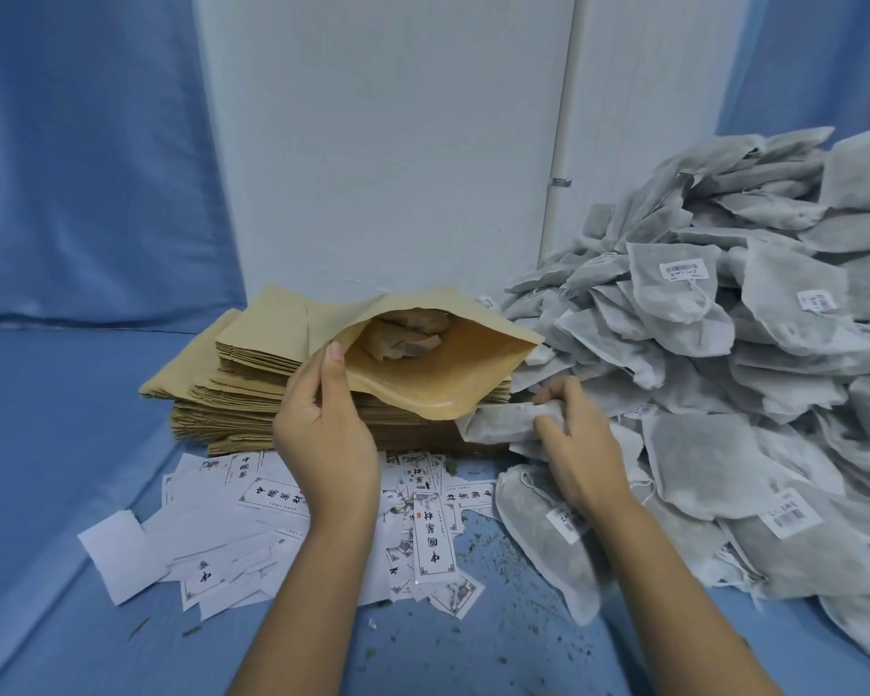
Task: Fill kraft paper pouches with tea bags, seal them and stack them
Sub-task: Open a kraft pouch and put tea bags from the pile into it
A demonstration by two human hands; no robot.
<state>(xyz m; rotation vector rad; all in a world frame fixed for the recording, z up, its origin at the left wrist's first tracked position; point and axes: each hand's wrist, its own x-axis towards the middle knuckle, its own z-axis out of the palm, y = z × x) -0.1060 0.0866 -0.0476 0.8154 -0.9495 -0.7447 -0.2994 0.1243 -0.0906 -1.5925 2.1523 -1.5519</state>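
Near forearms (pixel 674 595) lead to the left hand (pixel 322 434) pinching the kraft pouch (pixel 448 379) open at its mouth over the pouch stack (pixel 242 409), and the right hand (pixel 578 449) gripping a tea bag (pixel 493 427) just below that opening, beside the heap (pixel 724 319); advised: hold the mouth wide and feed the bag edge-first.

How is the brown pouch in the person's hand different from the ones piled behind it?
The held pouch gapes open at its mouth; the pouches in the stack lie flat. The held pouch has tea bags inside; the stack shows none. The left hand holds the held pouch tilted, while the stack rests level. Both are the same tan paper.
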